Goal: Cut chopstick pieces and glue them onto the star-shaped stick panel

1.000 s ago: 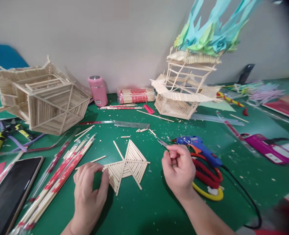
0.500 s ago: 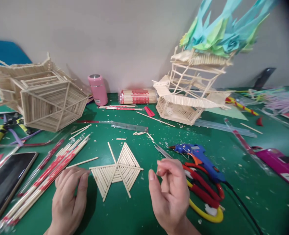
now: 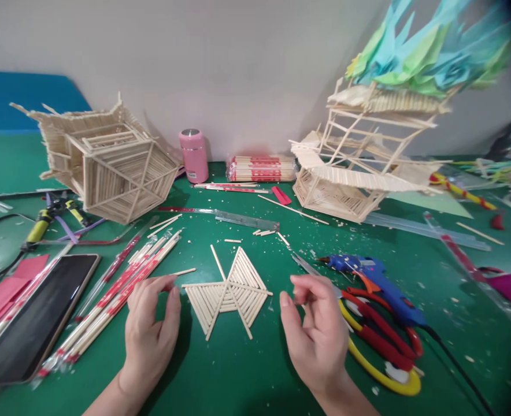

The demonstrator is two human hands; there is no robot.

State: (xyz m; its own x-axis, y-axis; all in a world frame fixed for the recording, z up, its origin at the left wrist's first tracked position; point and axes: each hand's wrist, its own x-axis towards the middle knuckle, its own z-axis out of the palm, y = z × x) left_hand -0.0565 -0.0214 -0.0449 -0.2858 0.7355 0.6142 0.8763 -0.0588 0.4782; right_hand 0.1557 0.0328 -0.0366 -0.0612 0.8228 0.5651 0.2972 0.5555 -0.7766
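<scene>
Well, left hand: fingers half-open, seemingly empty.
Right hand: loosely curled, likewise (glue gun nearby!).
Stick panel: flat on the bench, between them; apparent lull, gripping would need tighter pinching.

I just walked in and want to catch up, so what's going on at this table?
A person's left hand and right hand are on either side of a web-like stick panel, fingers curled, with nothing visibly held. Some gaps between its spokes are filled with sticks, others open. A blue glue gun lies beyond the right hand, and wrapped sticks lie beside the left. Farther back are two stick structures, one at left, one at right topped with blue and green paper.
</scene>
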